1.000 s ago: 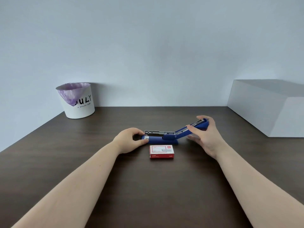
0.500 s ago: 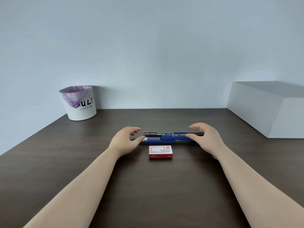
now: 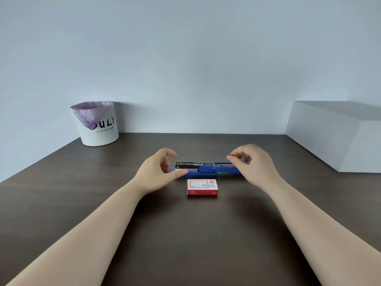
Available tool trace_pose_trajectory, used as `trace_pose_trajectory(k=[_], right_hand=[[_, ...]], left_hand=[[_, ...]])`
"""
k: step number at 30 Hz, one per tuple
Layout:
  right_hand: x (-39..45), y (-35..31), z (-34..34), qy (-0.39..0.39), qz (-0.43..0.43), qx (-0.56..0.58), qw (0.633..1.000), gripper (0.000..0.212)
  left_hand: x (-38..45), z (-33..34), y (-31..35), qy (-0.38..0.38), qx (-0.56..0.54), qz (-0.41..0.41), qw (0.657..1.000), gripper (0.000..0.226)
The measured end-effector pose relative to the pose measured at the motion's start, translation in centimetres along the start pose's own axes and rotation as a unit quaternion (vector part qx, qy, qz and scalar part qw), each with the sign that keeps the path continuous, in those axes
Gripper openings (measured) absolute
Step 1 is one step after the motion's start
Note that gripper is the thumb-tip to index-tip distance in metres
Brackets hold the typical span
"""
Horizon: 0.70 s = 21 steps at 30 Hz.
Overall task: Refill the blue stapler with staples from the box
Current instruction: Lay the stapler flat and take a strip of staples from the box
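The blue stapler [image 3: 206,169] lies flat on the dark wooden table [image 3: 185,234], swung fully open, its metal staple channel facing up on the left half and its blue top arm stretched out to the right. A closed red and white staple box [image 3: 202,187] sits just in front of it. My left hand [image 3: 158,171] hovers at the stapler's left end, fingers curved and apart, thumb near the base. My right hand [image 3: 254,165] is lifted over the right end, fingers loosely curled, holding nothing.
A white bin [image 3: 97,123] with a purple liner stands at the back left by the wall. A large white box [image 3: 338,135] occupies the right side of the table.
The stapler's top arm went from tilted up to lying flat on the table. Both hands then let go and lifted slightly away from the stapler.
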State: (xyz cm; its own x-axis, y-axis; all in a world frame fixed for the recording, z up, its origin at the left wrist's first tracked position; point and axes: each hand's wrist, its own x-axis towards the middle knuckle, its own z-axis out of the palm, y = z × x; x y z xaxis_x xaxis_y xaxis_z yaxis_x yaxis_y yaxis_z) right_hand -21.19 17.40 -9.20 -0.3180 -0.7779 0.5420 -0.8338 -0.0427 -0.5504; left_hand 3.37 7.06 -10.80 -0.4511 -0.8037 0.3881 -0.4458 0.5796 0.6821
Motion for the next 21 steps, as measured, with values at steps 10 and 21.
trace_pose_trajectory(k=[10,21], right_hand=[[-1.6,-2.1,-0.2,-0.336,-0.011,-0.023,0.941,0.066],[-1.7,-2.0,-0.3,-0.324,-0.004,0.020,0.946,0.037]], left_hand=[[-0.9,0.3,2.7,-0.197,0.113,0.038,0.973,0.061],[-0.5,1.1,2.0,-0.169,0.020,0.014,0.985,0.040]])
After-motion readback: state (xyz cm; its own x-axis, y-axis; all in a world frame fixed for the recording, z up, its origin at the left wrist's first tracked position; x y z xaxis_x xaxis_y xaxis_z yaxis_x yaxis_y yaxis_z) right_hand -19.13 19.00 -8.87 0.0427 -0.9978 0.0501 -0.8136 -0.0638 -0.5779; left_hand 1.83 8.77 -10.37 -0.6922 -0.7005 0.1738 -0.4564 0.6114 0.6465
